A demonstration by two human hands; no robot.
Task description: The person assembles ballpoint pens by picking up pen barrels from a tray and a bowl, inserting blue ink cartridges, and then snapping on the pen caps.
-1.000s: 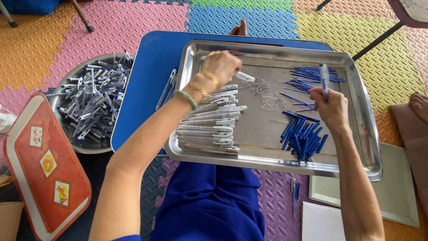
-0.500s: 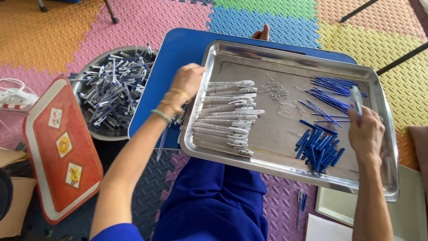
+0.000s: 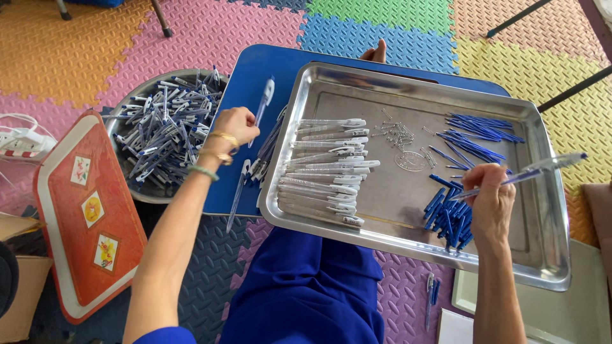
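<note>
Steel tray (image 3: 542,191) on the blue table (image 3: 255,70): I note the left hand (image 3: 236,127) pinching a finished pen (image 3: 262,105) above the table edge beside the round bowl of pens (image 3: 162,137), the right hand (image 3: 488,200) gripping a clear barrel with refill (image 3: 529,172) over the blue caps (image 3: 449,213).

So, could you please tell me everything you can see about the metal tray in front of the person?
The metal tray is a rectangular, shiny steel-looking pan with a raised rolled rim and rounded corners. It sits slightly askew on a blue table, overhanging the person's lap. Inside lie a row of clear pen barrels, small springs, thin blue refills and a heap of blue caps. The right hand hovers above it, holding a pen.
</note>
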